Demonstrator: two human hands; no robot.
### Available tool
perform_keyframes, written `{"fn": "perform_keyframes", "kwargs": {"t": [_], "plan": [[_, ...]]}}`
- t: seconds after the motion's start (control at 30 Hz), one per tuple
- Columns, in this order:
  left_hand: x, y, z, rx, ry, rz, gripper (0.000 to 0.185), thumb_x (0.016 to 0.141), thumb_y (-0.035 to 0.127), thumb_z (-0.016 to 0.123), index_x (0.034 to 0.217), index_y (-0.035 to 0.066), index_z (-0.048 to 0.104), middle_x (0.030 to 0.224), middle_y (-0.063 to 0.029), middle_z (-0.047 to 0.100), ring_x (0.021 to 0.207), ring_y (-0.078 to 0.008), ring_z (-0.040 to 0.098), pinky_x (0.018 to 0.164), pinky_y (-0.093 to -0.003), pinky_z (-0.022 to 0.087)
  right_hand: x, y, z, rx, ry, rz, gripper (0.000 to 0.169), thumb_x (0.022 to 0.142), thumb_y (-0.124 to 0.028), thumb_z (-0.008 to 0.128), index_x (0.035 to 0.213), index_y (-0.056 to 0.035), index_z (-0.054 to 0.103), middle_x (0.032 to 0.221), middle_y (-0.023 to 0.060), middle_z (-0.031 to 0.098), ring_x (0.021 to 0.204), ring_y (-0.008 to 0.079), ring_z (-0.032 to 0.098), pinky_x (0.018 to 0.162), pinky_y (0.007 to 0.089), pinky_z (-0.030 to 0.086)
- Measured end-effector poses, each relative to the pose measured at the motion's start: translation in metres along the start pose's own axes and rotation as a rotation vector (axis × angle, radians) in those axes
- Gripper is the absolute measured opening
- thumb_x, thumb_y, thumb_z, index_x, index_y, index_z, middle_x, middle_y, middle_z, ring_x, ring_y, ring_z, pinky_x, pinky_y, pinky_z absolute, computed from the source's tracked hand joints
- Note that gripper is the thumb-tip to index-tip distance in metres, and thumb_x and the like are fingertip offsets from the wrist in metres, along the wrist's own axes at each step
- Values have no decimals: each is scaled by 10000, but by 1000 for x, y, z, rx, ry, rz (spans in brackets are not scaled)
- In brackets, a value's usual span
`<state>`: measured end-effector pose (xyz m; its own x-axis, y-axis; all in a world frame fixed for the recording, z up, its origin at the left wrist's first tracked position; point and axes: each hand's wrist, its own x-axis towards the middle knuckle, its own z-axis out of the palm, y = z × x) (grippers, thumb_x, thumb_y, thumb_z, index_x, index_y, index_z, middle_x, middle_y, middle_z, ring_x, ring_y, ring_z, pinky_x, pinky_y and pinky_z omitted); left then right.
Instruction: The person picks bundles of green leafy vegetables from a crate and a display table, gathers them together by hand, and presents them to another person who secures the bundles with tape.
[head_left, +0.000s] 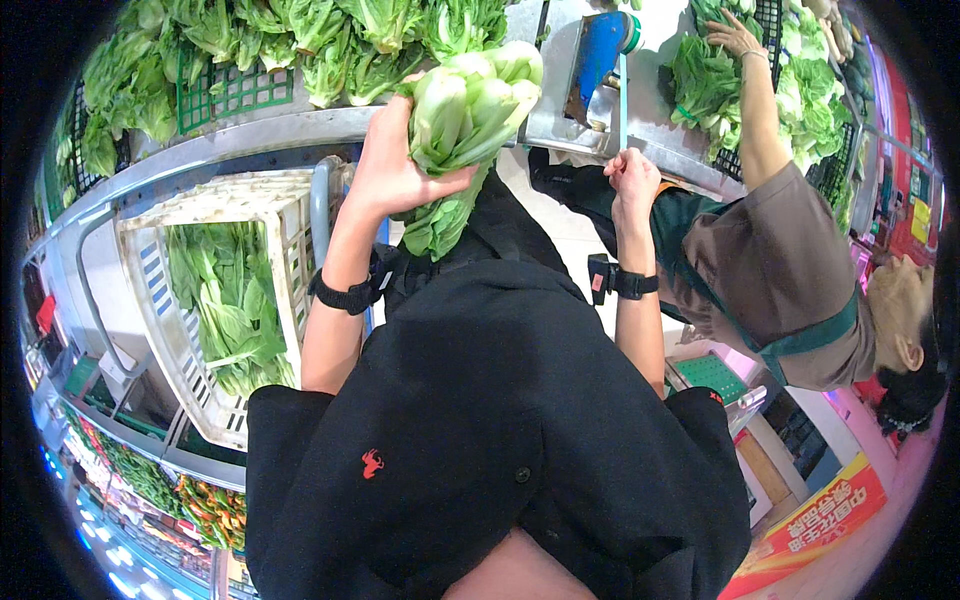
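Observation:
My left hand (397, 161) grips a bundle of leafy green lettuce (469, 109) above the front edge of the metal counter. Its pale stem ends point up and away, and its leaves hang towards my body. My right hand (634, 176) is closed at the near end of a narrow light-blue tape strip (623, 101). That strip runs taut from a green-edged tape roll (634, 31) on a blue tape dispenser (592, 64), which stands on the counter. The lettuce and the tape are apart.
More lettuce heads (322, 37) lie along the counter beside a green plastic crate (236, 90). To my left, a white plastic crate (214, 184) holds leafy greens (225, 300). A co-worker (772, 262) stands close on my right, one hand (739, 37) on bundled greens (701, 82).

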<state>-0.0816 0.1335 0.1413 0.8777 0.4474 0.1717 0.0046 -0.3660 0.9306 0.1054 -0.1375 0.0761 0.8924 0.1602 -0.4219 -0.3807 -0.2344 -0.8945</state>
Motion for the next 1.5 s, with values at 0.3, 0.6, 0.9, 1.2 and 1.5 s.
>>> {"fn": "perform_keyframes", "kwargs": {"t": [0.3,0.6,0.9,1.2,1.5], "plan": [[65,12,25,362,-137,52,719,572,265,820,1164,-9,515,988,-205,662,910,-344,664,828,-392,526,-60,50,-22,-69,-62,109,280,875,-102,495,607,-60,565,538,38,578,454,60,457,448,208,303],[117,52,86,239,-472,213,585,539,249,773,1014,-2,541,894,-246,639,875,-416,623,754,-454,515,-80,74,-19,-77,-87,171,264,868,-96,493,613,-58,551,546,53,580,455,66,460,435,210,284],[148,20,153,534,-645,376,559,526,268,758,979,8,557,813,-197,648,815,-376,643,683,-452,523,-87,88,-18,-150,-137,275,311,859,-71,506,553,-22,533,517,50,550,455,113,513,481,248,395],[146,3,168,616,-669,363,506,512,206,736,949,28,553,763,-155,644,760,-350,651,625,-439,515,-99,83,-23,-138,-179,172,299,864,-58,493,575,-6,549,528,59,567,467,110,520,499,255,419],[135,4,180,723,-632,412,478,555,167,747,976,49,553,770,-108,649,746,-323,654,695,-489,479,-110,65,-25,-188,-154,124,284,855,-63,499,586,1,560,529,69,578,459,107,536,507,246,439]]}}
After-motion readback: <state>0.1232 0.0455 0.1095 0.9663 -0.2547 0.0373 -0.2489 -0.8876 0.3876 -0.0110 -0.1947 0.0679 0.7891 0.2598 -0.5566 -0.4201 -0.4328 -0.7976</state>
